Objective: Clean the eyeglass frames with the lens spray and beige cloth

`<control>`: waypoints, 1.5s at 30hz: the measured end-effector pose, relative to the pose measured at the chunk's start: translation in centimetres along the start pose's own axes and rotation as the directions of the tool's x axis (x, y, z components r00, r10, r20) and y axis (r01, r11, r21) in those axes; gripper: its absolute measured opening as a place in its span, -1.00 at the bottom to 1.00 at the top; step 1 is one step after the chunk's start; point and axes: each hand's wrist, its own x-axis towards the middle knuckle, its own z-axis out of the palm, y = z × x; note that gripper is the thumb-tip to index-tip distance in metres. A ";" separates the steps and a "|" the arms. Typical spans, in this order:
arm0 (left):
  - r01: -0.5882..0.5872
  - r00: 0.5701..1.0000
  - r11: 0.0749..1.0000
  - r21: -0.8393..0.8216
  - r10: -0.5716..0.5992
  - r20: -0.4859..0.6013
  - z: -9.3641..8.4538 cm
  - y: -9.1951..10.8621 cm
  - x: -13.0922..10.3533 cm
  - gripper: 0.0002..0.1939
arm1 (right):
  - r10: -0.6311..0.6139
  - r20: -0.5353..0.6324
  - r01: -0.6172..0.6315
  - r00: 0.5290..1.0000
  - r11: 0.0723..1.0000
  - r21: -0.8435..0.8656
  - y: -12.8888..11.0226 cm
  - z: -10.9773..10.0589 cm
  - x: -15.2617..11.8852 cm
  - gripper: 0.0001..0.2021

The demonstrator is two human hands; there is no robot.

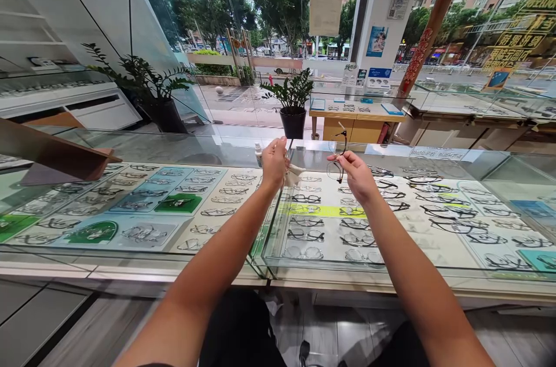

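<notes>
My left hand (274,162) is closed above the glass counter, near its middle. It pinches a pale cloth (293,175) that hangs below its fingers, and a thin dark stick-like piece shows beside the fingertips. To the right, my right hand (355,175) grips a pair of eyeglasses (334,171) by the middle of the frame, between thumb and fingers. The glasses are turned on end, one lens low and a dark temple pointing up. The two hands are apart, both over the display case.
Rows of eyeglasses lie inside the glass display counter (256,275). A small bottle (258,153) stands behind my left hand. A brown board (56,150) juts in at the left. Potted plants (292,119) and a wooden table (360,117) stand beyond the counter.
</notes>
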 end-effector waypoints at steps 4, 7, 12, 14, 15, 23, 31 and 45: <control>-0.279 0.960 0.925 0.259 0.272 0.062 -0.6 0.5 -0.7 -0.39 | -0.058 0.012 0.058 0.998 0.996 -0.062 -0.6 -0.3 -0.1 -0.65; -0.451 0.891 0.783 0.428 0.420 0.171 -0.7 0.9 -1.4 -0.56 | -0.071 0.074 0.080 0.995 0.988 -0.133 -1.1 -0.4 -0.3 -0.66; -0.626 0.780 0.576 0.526 0.452 0.433 -0.4 1.0 -1.3 -0.14 | -0.071 0.245 0.143 0.967 0.946 -0.292 -2.0 -0.7 -0.7 -0.65; -0.666 0.746 0.536 0.519 0.461 0.481 -0.4 0.8 -1.2 -0.14 | -0.057 0.295 0.156 0.954 0.933 -0.325 -2.3 -0.9 -0.8 -0.65; -0.677 0.736 0.529 0.512 0.463 0.494 -0.4 0.8 -1.2 -0.17 | -0.048 0.313 0.155 0.949 0.932 -0.329 -2.4 -1.0 -0.8 -0.66; -0.675 0.737 0.593 0.440 0.513 0.440 0.6 2.7 -2.0 -0.31 | -0.036 0.385 0.240 0.922 0.834 -0.496 -8.6 -0.3 0.6 -0.70; -0.776 0.580 0.424 0.467 0.770 0.265 5.2 10.5 1.7 -0.36 | -0.465 0.229 0.479 0.855 0.540 -0.692 -16.3 0.3 0.9 -0.35; -0.755 0.586 0.414 0.510 0.774 0.240 5.0 12.5 1.3 -0.40 | -0.652 0.181 0.517 0.737 0.371 -0.772 -15.4 0.8 1.6 -0.46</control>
